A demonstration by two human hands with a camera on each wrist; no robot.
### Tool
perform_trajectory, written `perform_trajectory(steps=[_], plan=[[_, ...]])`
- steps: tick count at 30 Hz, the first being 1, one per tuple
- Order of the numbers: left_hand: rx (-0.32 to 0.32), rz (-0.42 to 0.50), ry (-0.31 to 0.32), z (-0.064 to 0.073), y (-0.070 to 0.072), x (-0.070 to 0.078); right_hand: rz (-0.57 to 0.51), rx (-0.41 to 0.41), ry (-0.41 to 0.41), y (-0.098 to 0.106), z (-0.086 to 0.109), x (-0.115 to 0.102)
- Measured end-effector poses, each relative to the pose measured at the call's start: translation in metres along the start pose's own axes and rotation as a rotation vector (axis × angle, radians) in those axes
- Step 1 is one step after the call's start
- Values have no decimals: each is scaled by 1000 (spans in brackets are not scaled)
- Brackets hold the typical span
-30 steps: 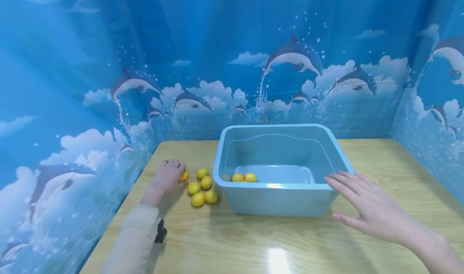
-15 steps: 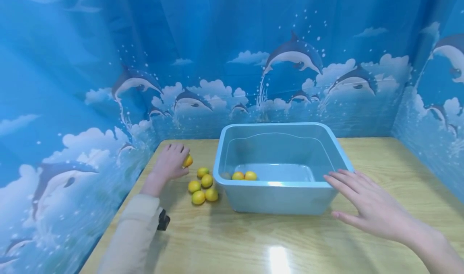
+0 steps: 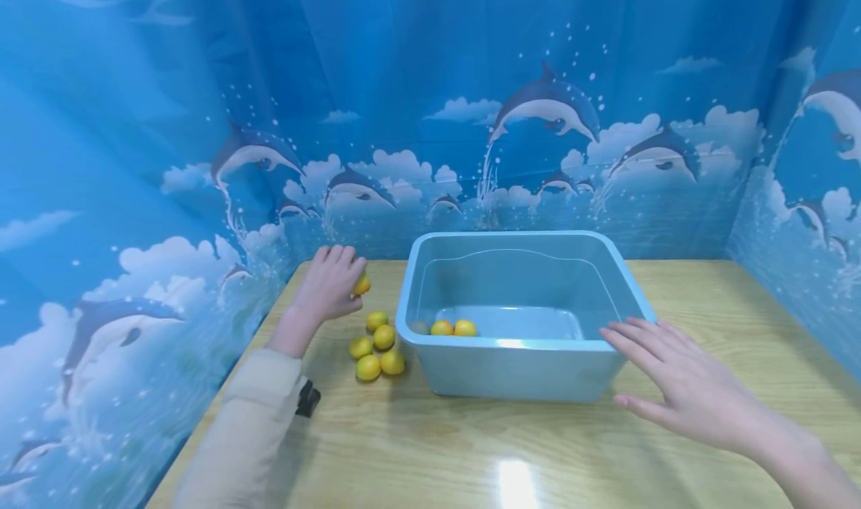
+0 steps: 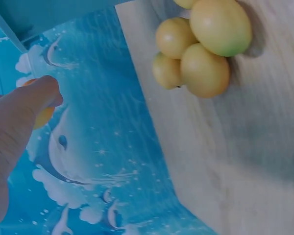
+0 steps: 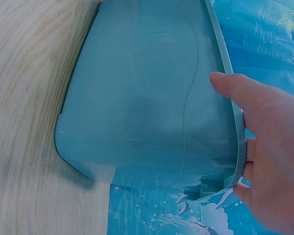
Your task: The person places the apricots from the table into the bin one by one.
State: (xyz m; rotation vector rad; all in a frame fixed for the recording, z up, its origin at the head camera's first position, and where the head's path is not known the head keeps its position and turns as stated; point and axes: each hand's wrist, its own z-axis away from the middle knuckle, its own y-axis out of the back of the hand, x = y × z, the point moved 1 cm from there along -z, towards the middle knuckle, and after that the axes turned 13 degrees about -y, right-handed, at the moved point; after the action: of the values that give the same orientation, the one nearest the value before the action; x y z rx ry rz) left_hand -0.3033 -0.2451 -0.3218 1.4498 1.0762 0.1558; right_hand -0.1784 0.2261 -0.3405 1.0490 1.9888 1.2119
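Fingers and thumb of left hand (image 3: 328, 279) were curled round orange-yellow fruit (image 3: 362, 285), seemingly raised over tabletop (image 3: 403, 449), left of tub (image 3: 518, 374). Fruit looked light, firm, smooth-skinned: likely to slip or roll, bruise if squeezed; best taken round widest part. Right hand (image 3: 682, 382) lay fingers straight on tub's near right rim, thumb apart. Tub seemed light plastic, best steadied by rim. Five loose fruits (image 3: 384, 336) sat clustered on tabletop; at least two more fruits (image 3: 465, 327) lay inside tub.

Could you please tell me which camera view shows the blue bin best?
The head view: it shows nearly all the blue bin, even inside. The left wrist catches only a part; the right wrist, mainly an outer wall.
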Motion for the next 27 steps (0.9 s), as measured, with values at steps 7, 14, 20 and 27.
perform_trajectory(steps=[7,14,20,27], plan=[[8,-97,-38,-17,17,3,0,-8,-5,1,1,-1],[51,-156,-79,-34,34,6,-5,13,15,0,-1,1],[20,-182,-114,-43,46,4,-5,18,23,0,-2,2],[-21,-198,-160,-56,61,2,-7,21,21,0,-1,3]])
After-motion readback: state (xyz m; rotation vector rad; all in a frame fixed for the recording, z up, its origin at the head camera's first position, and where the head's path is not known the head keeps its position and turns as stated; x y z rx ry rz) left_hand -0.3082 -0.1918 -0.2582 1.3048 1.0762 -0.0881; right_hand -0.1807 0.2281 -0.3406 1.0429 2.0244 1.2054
